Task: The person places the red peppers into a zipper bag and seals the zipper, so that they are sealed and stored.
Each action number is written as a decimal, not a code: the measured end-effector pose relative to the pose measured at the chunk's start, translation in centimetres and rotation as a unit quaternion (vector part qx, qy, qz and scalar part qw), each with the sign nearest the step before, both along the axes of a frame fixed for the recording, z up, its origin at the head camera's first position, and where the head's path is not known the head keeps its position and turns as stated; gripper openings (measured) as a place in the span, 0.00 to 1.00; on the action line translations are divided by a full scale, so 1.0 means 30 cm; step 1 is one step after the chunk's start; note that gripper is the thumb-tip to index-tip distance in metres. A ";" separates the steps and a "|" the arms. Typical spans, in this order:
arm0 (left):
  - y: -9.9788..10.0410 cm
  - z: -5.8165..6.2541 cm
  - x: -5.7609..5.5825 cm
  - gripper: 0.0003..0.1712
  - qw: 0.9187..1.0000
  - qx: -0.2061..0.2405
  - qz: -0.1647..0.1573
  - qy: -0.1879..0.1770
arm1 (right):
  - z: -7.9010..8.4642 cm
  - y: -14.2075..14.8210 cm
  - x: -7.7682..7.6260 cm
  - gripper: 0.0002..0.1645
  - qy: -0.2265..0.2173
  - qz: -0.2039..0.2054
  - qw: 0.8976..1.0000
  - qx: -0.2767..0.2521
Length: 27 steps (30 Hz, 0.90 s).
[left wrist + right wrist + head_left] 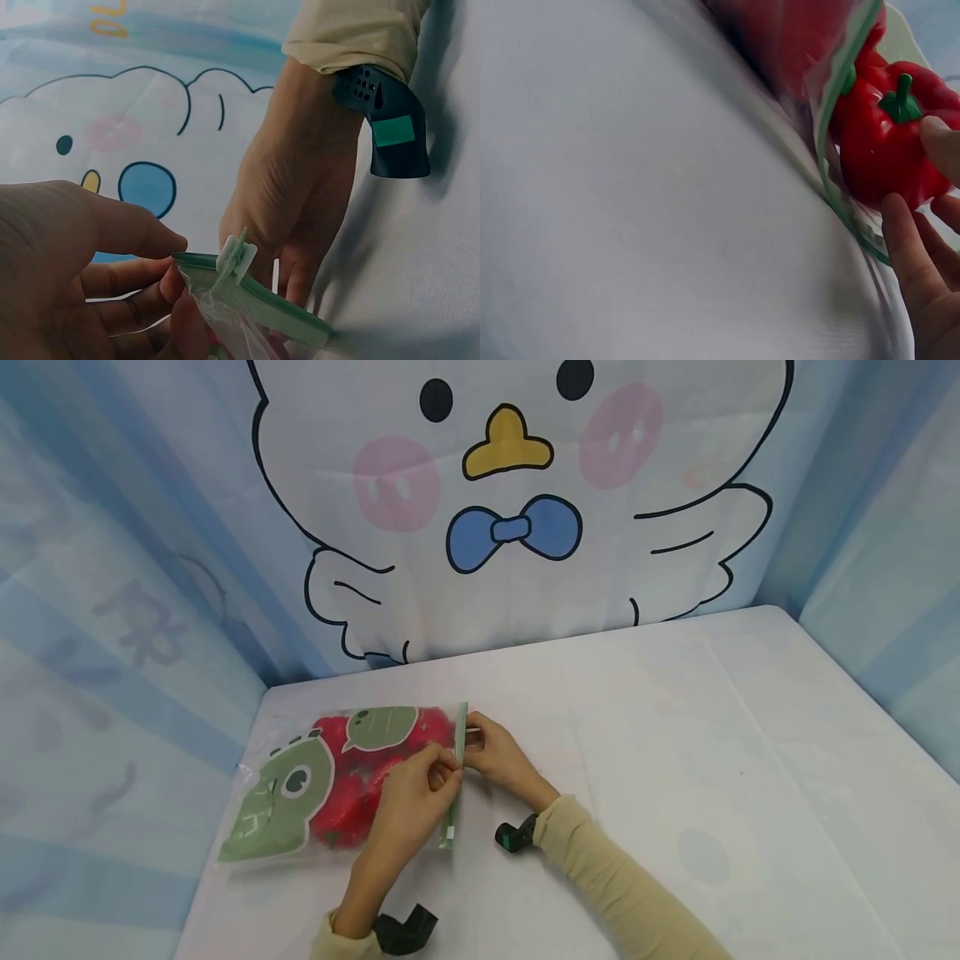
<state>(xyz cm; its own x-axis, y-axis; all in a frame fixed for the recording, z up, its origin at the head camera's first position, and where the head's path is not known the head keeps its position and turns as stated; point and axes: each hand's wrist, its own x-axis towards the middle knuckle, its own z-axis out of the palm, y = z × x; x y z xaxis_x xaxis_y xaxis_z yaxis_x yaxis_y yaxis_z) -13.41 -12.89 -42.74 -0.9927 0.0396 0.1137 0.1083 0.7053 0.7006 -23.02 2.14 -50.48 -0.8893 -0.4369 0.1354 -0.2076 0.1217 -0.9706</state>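
Note:
A clear zip bag (281, 802) with a green dinosaur print lies on the table with several red bell peppers inside. My left hand (415, 793) pinches the green zip edge (262, 298) of its mouth between thumb and fingers; a pale slider (235, 257) sits on that edge. At the parted mouth, on the right, is my right hand (506, 760). Its fingertips (898, 214) and thumb lie around a glossy red bell pepper (877, 161) with a green stem, just within the opening. The bag's edge hides those fingertips in the head view.
A white cloth covers the table (675, 760), stretching far to the right of the bag. Behind it hangs a curtain (510, 602) with a cartoon bird. Black wrist mounts (405, 931) sit on both sleeves.

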 end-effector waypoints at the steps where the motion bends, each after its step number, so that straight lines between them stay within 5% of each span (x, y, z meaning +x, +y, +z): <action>1: 0.000 0.000 0.000 0.06 1.000 0.001 -0.001 0.002 | 0.000 -0.003 0.001 0.23 0.003 -0.007 1.000 0.006; 19: 0.001 -0.012 -0.009 0.04 1.000 0.004 -0.009 -0.018 | -0.011 -0.003 -0.007 0.29 0.019 0.032 0.997 0.066; 27: 0.002 -0.007 -0.005 0.05 1.000 0.000 -0.011 -0.029 | 0.000 -0.009 0.005 0.31 -0.014 0.057 0.996 0.062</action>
<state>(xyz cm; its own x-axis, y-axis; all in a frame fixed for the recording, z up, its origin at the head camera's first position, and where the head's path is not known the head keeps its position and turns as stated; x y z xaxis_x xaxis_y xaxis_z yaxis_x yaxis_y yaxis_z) -13.55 -12.82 -42.96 -0.9966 0.0610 0.0556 0.0825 0.7035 0.7059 -22.86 1.88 -50.49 -0.8360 -0.5464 0.0504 -0.2002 0.2183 -0.9551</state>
